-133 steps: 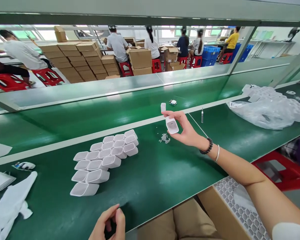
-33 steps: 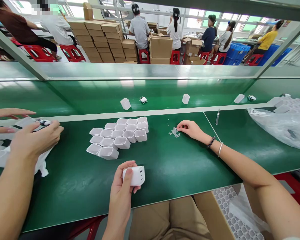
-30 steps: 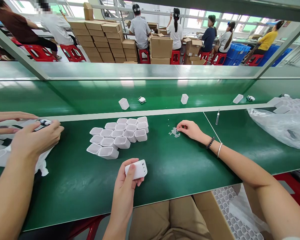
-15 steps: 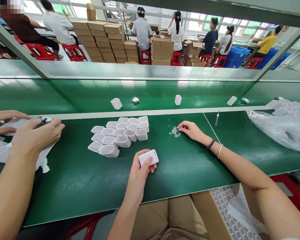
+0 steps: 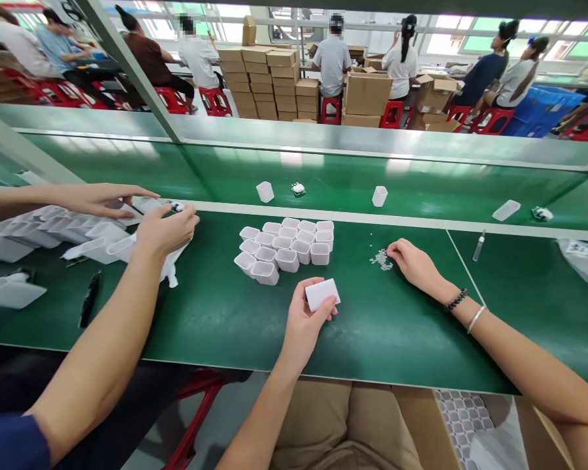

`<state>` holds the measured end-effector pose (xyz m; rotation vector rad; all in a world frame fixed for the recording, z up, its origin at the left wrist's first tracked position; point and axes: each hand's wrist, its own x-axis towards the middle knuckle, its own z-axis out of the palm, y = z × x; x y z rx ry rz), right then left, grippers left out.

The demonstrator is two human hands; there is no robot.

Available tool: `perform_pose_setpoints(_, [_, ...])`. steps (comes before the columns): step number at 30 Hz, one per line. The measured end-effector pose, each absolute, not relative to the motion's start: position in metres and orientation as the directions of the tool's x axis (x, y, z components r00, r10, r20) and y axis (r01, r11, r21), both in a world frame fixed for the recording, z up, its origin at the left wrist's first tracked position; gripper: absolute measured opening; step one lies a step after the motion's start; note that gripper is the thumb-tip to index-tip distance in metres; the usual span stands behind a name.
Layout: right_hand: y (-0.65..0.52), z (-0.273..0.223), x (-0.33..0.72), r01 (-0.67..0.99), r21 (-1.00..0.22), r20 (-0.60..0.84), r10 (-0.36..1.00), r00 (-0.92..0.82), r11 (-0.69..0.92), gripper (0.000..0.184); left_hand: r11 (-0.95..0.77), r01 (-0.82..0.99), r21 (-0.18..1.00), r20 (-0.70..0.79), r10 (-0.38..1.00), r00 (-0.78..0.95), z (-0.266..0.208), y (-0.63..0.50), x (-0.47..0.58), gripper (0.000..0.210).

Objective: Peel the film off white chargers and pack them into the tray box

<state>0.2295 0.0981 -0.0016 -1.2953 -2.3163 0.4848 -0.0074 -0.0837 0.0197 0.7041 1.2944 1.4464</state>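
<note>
My left hand (image 5: 310,314) is closed around a small white plastic housing (image 5: 323,295), its smooth plain side turned up, held above the green bench. To the right, the fingertips of my right hand (image 5: 411,262) are pinched together at the edge of a little pile of tiny clear pieces (image 5: 382,260). Whatever sits between those fingertips is too small to make out. Beyond my left hand stands a cluster of open white plastic cups (image 5: 287,258), packed in rows.
At left, a co-worker's hands (image 5: 164,228) handle a small part beside more white cups (image 5: 10,245). A pen-like tool (image 5: 479,247) lies at right. Single cups (image 5: 379,196) stand on the back strip. An open carton (image 5: 421,418) of white parts is below the bench edge.
My view has swung left, so the bench shifts right in the picture. The housing in my left hand has turned; its holes no longer show. My right hand stays at the pile.
</note>
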Motion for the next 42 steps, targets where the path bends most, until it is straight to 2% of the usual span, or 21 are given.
perform_pose_setpoints(3, [0.076, 0.014, 0.210, 0.640, -0.516, 0.228, 0.812, -0.538, 0.569, 0.018, 0.090, -0.315, 0.945, -0.193, 0.929, -0.314, 0.018, -0.083, -0.011, 0.045])
perform_pose_setpoints(8, [0.027, 0.045, 0.160, 0.306, -0.665, 0.304, 0.621, -0.722, 0.681, 0.017, 0.043, -0.304, 0.952, -0.164, 0.908, -0.386, 0.015, -0.082, -0.011, 0.041])
perform_pose_setpoints(11, [0.010, 0.052, 0.140, 0.198, -0.691, 0.344, 0.557, -0.756, 0.696, 0.016, 0.032, -0.295, 0.955, -0.157, 0.898, -0.411, 0.013, -0.082, -0.011, 0.038])
perform_pose_setpoints(20, [0.001, 0.039, 0.129, 0.178, -0.699, 0.338, 0.540, -0.771, 0.692, 0.017, 0.041, -0.309, 0.950, -0.177, 0.886, -0.428, 0.012, -0.083, -0.009, 0.036])
perform_pose_setpoints(42, [0.000, 0.028, 0.132, 0.102, -0.707, 0.441, 0.549, -0.710, 0.700, 0.014, 0.042, -0.378, 0.925, -0.205, 0.892, -0.403, 0.010, -0.082, -0.005, 0.040])
